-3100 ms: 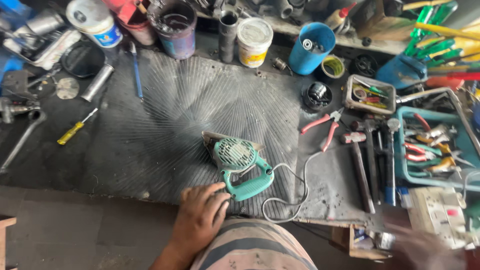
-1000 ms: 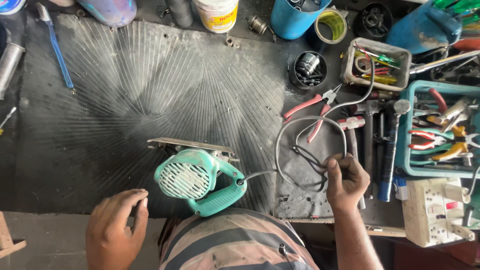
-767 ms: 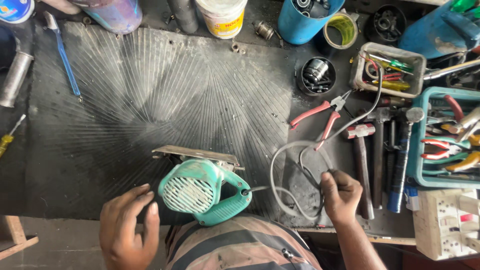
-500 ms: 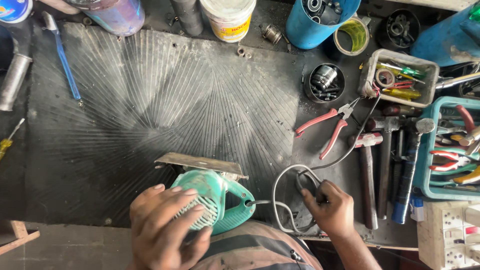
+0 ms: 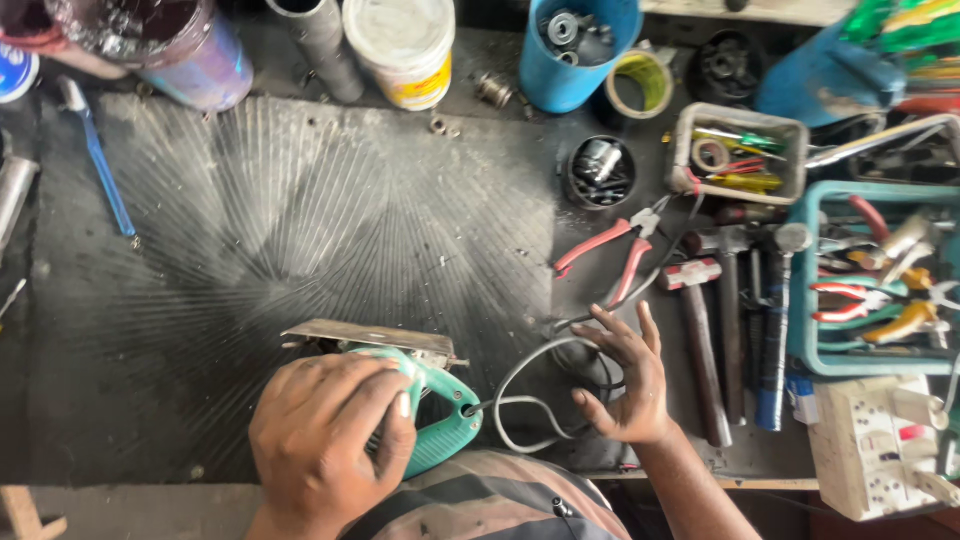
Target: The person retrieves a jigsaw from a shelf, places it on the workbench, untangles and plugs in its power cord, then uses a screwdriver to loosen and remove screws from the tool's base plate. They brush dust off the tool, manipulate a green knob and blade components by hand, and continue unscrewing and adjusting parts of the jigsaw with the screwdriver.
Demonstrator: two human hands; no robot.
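power tool (image 5: 440, 420) green with a grey metal plate | cord (image 5: 530, 405) grey | mat (image 5: 300, 230) dark grey with lines that fan out | pliers (image 5: 610, 255) red handles | cup (image 5: 575, 50) blue | bucket (image 5: 400, 45) white with a yellow band | tray (image 5: 805, 290) teal | shirt (image 5: 480, 505) grey and orange stripes

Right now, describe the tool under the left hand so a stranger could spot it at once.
Start at the dark ribbed rubber mat covering the bench, then go to its near edge. There the left hand lies on a teal-green jigsaw with a flat metal base plate and a grey cord looping towards the right hand. It is the only corded power tool there.
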